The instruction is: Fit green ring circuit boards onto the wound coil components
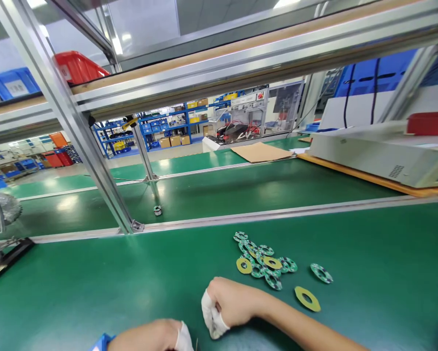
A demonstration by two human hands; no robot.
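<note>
Near the bottom edge, my right hand [228, 304] is closed, with white covers on its fingers. What it holds, if anything, is hidden. Left of it, my left hand [162, 336] is cut off by the lower edge of the view; a white cover shows on it, and a thin metallic tip stands just beside it. Beyond my right hand lies a pile of ring-shaped green circuit boards [273, 280], some turned yellow side up. A yellow ring [307, 299] and a green ring board [321, 273] lie apart to the right of the pile.
The green bench [94, 278] meets a metal rail [219, 220], with an upright post [94, 156] at left. Beyond the rail stand a small metal cylinder [157, 210] and a grey machine [380, 153]. A black-edged fixture [10, 261] sits far left. Bins rest on the overhead shelf.
</note>
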